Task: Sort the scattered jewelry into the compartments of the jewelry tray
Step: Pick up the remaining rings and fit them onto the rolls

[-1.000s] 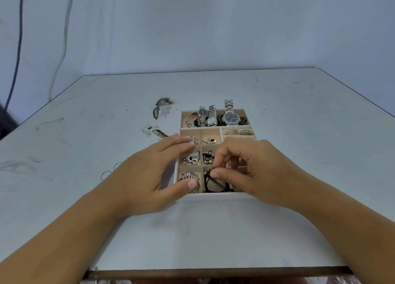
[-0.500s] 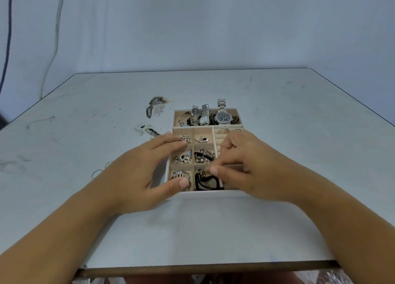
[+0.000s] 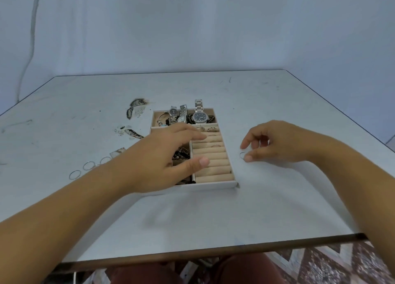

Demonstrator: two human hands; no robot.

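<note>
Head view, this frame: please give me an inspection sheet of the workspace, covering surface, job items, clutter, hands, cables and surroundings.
Surface: pale table, scuffed, with dark marks.
Job's things: jewelry tray mid-table; watches in its far compartment; a few rings in the ring rolls; loose hoops and jewelry heaps on the table left of the tray; small ring on the table right of it.
Clutter: nothing seen.
Hands: left hand spread over the tray's left side; right hand beside the tray, thumb at the small ring, grip unclear.
Cables: one cable hanging down the wall, far left.
Surroundings: pale blue wall; patterned floor.
</note>
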